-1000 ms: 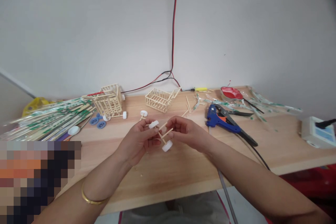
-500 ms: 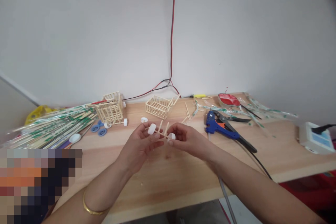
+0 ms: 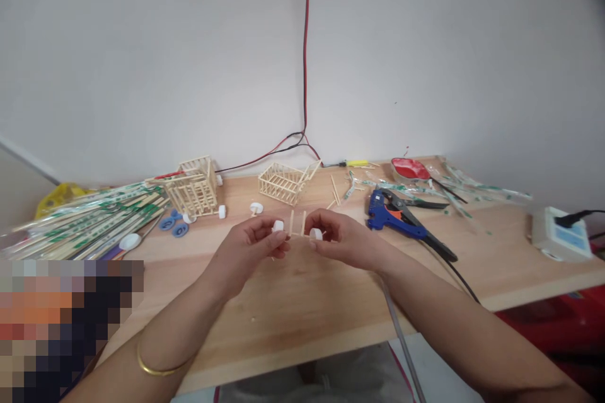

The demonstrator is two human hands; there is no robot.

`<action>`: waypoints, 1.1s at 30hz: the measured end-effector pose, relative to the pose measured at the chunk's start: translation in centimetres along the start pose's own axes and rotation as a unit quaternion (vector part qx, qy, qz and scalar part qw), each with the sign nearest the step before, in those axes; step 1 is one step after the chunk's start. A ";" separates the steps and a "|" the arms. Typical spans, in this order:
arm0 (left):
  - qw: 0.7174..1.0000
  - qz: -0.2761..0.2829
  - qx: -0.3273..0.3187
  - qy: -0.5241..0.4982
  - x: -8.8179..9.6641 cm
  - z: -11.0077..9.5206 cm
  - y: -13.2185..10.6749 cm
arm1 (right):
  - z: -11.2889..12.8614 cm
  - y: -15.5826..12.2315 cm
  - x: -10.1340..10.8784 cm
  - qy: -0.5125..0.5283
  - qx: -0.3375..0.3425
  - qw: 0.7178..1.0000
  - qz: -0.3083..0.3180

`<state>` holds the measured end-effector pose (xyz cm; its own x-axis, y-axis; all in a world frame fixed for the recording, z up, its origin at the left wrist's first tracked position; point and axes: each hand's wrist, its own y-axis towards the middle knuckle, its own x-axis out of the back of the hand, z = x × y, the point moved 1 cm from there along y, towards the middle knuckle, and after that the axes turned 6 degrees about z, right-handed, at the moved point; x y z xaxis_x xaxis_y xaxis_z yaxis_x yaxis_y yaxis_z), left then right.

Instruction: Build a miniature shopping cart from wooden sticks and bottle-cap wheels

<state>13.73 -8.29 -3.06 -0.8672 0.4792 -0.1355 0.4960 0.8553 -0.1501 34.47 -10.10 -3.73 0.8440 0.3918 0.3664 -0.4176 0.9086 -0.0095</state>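
Bridging the fingers [image 3: 270, 243], a wheeled stick frame [image 3: 303, 227]

Red-and-black cable [image 3: 305, 56]: hangs against the pale wall [image 3: 165, 56]. Yellow-handled tool [image 3: 357, 164]: lies near the wall's foot. Red-lined dish [image 3: 410, 169]: sits to its right. White box [image 3: 551, 240] with black lead [image 3: 573, 218]: far right. Yellow plastic [image 3: 60, 197]: far left.

A grey wall [image 3: 189, 63], softly lit, stands at twelve o'clock; the wood-grained bench [image 3: 283, 321] reaches round to four; pale floor [image 3: 429, 368] shows near five.
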 end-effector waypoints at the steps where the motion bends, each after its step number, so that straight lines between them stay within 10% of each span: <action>1: 1.000 0.002 0.003 -0.005 0.0 0.1 0.0 | 0.0 0.1 0.0 0.020 -0.002 1.000 0.003; 33: 0.980 0.051 0.043 -0.190 -0.6 1.2 0.0 | -0.8 0.3 -0.4 0.178 -0.044 0.983 -0.019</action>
<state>14.28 -8.75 -4.13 -0.7422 0.4395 -0.5060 0.5952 0.7793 -0.1960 34.30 -9.91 -4.65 0.9294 0.3686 0.0203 -0.3656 0.9266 -0.0879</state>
